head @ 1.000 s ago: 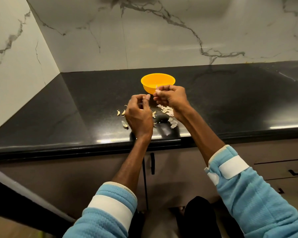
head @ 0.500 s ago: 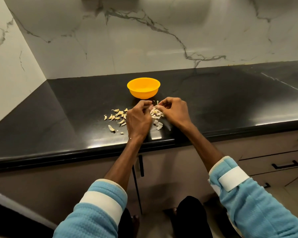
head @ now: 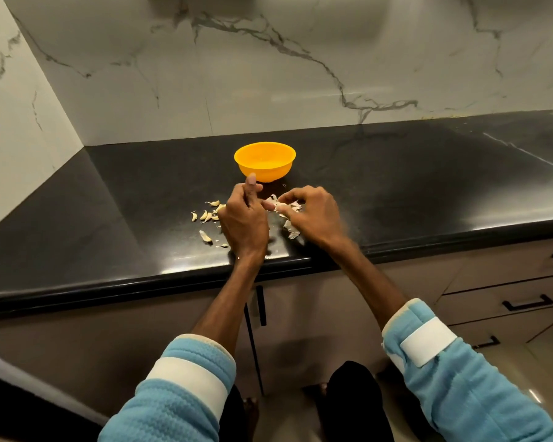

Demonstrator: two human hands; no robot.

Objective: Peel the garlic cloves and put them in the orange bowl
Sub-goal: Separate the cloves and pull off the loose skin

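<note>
The light is soft and a bit dim. White shine sits on the black counter (head: 396, 173) at the right and along its front edge. The right hand (head: 316, 215) looks smeary. Lines bend near the frame's edges.

One round orange plastic bowl (head: 264, 167), just the one. Two bare hands working, left hand (head: 243, 218) and right hand (head: 313, 218). Loose pale unpeeled garlic cloves (head: 205, 215): I make it six, maybe seven, some hidden behind the wrist. One more clove (head: 281, 205) pinched in the right. Papery white peel scraps (head: 291, 231): one heap, too many to count. Three black bar drawer handles (head: 528, 303)
</note>
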